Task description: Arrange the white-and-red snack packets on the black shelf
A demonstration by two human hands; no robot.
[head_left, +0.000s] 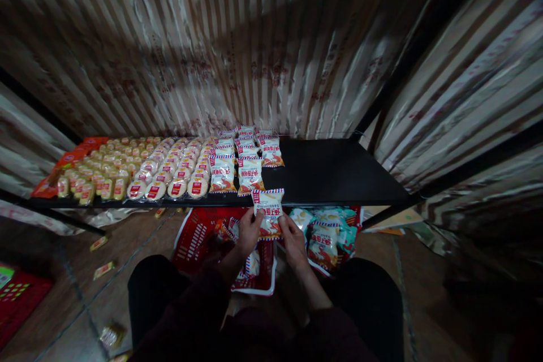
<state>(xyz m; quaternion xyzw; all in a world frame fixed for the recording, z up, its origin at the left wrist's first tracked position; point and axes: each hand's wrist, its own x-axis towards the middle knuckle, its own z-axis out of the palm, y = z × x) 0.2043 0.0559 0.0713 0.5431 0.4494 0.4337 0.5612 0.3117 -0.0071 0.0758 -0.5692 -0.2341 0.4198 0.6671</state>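
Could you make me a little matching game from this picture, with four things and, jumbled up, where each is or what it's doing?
Things
1. Orange packaging
2. Round cakes
3. Teal packets
4. Left hand and right hand

Matches
A. In a basket, lower than the shelf
B. Holding a packet
C. At the shelf's left end
D. Between small yellow cakes and striped white packets

Pairs: 1-C, 2-D, 3-A, 4-B

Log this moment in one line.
left hand, right hand: holding | item: white-red rectangular plastic packet | place: near front edge, black rectangular shelf
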